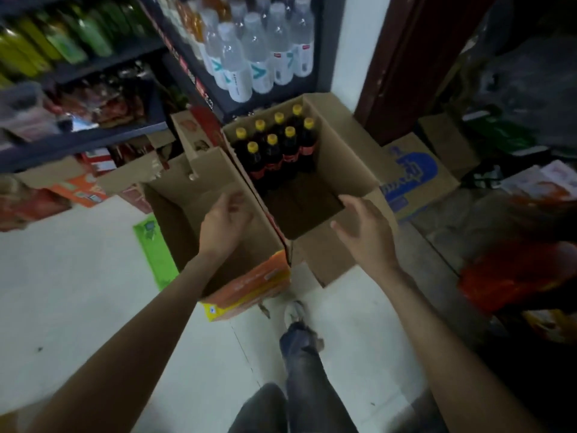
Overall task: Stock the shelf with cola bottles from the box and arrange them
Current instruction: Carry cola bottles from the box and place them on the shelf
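Note:
An open cardboard box [349, 157] stands on the floor with several dark cola bottles [274, 151] with yellow caps standing at its far end; the near half of the box is bare. My left hand [226, 221] hovers over the box's left flap, fingers relaxed, holding nothing. My right hand [363, 225] hovers at the box's near right corner, fingers spread, holding nothing. The shelf [199, 73] rises behind the box, with clear water bottles [259, 48] on it.
Green bottles [62, 39] and snack packs fill the shelves at the left. A blue-printed carton [418, 179] lies right of the box, and an orange object [512, 276] sits further right. A green packet [153, 245] lies on the white floor. My leg and shoe [296, 314] stand in front.

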Demonstrator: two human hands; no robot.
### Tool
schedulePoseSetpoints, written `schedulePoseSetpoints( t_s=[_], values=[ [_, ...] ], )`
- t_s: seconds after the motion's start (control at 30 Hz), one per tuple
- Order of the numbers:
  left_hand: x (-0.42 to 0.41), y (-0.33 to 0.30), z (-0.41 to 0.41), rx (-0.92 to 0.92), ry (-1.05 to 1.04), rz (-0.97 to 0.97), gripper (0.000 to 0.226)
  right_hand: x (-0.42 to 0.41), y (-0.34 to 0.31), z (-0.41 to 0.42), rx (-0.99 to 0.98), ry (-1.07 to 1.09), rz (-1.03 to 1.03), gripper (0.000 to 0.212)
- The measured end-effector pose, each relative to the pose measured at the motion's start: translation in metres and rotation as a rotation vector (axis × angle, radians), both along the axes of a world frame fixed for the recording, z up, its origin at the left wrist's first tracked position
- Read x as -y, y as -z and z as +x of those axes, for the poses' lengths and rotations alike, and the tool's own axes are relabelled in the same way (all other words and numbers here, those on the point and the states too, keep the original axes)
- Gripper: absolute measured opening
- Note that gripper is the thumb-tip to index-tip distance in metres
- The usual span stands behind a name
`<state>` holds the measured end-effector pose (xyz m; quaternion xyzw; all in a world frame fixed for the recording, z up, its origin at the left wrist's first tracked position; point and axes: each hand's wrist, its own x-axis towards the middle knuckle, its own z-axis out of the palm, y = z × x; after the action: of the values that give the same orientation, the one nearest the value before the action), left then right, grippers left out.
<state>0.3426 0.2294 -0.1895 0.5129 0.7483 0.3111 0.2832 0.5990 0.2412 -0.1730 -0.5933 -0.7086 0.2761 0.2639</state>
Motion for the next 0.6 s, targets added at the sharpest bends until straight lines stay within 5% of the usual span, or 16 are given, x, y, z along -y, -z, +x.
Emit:
schedulePoseSetpoints(
  t_s=[0.17,0.6],
  values=[
    [-0.096,0.032,-0.033,-0.058,-0.041,-0.098,0.047,-0.106,0.038,-0.057,-0.023,-0.054,-0.102,0.050],
    [-0.247,0.145,-0.071,-0.626,0.213,-0.137,0.064,-0.271,0.203,-0.178,0.061,-0.008,-0.145,0.083]
  ],
)
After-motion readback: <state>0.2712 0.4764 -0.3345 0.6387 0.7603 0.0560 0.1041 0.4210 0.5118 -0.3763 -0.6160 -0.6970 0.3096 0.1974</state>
